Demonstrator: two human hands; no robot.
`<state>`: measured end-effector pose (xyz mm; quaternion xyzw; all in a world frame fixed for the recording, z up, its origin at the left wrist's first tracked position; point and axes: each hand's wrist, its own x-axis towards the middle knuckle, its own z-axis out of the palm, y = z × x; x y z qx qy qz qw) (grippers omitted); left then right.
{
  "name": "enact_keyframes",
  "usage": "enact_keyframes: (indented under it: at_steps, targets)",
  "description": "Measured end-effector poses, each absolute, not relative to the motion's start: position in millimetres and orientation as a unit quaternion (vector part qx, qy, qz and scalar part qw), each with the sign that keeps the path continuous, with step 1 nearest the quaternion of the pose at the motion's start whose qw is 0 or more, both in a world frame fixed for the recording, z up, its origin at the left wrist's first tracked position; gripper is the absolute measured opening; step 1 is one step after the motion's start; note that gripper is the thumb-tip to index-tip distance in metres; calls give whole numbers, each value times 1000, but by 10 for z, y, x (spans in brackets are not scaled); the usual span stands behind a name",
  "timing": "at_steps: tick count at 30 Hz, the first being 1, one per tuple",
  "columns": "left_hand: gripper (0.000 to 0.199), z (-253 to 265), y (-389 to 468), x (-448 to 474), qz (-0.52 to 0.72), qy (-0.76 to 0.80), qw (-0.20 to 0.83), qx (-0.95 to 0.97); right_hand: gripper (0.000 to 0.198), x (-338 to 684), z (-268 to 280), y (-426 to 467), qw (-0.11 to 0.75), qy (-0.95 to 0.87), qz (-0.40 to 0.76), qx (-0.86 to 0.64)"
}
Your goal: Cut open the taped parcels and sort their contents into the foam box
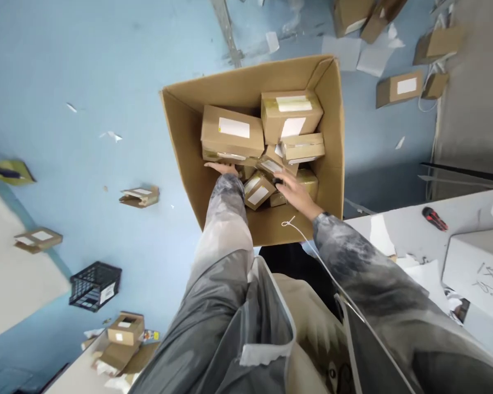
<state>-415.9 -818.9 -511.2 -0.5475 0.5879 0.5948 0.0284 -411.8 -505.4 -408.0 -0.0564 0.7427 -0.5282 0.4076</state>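
Note:
A large open cardboard carton stands before me with several taped, labelled parcels inside. My left hand reaches into it with fingers stretched leftward, against the lower edge of a wide parcel; part of the hand is hidden. Over the smaller parcels is my right hand, its fingers extended by a small parcel; I cannot tell if they press on it. Something small and black shows at its fingers. A small labelled box lies tilted between my hands. Behind sit a taller parcel and a flat one.
Loose boxes and paper scraps lie on the blue floor. A black crate stands at lower left. On the right, a white table holds a red utility knife and a white box. A white cord hangs near my right arm.

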Motion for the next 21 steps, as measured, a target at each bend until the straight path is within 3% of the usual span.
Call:
enact_keyframes:
  at_steps: [4,10,13,15,18,21]
  targets:
    - [83,-5554,-8358,-4005,651,281,-129,-693,63,-4885,-4629,-5964,371,764,-484,-211]
    - [69,-5950,-8557,-3902,727,139,-129,-660,88,-5448,-5628,-7069,381,790,-389,-283]
    - [68,-5917,-8664,-3960,736,168,-121,-645,82,-5512,-5863,-7101,358,819,-350,-279]
    - [71,-5817,-8744,-3991,678,252,-108,-682,72,-5466,-5869,-6954,309,854,-336,-249]
    - [69,-5607,-8781,-3990,524,452,-82,-717,61,-5213,-5768,-6647,215,917,-321,-99]
    - [64,-5388,-8651,-3966,448,563,-81,-690,49,-4864,-5732,-6428,213,914,-333,96]
